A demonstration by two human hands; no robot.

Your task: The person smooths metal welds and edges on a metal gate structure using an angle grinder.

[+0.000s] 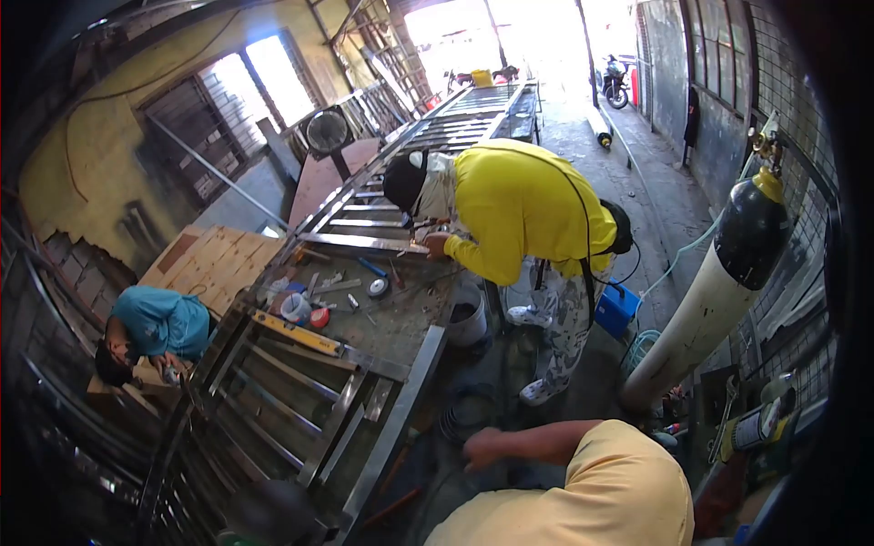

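Observation:
My right hand (482, 449) is at the lower middle, at the end of a bare forearm coming out of a pale orange sleeve (628, 478). Its fingers look curled together, and what they hold, if anything, is hidden. Just behind the hand lies a dark coil (466, 416) on the floor. To its left stands the long metal frame (387, 455) with its bars. My left hand does not show. A dark, blurred shape (273, 510) at the bottom left cannot be made out.
A person in a yellow top (519, 205) bends over the metalwork; another in blue (164, 323) crouches left. A level (296, 333), cups and tools lie on the work surface. A gas cylinder (696, 314), blue box (617, 311), hoses and bucket (467, 318) stand around.

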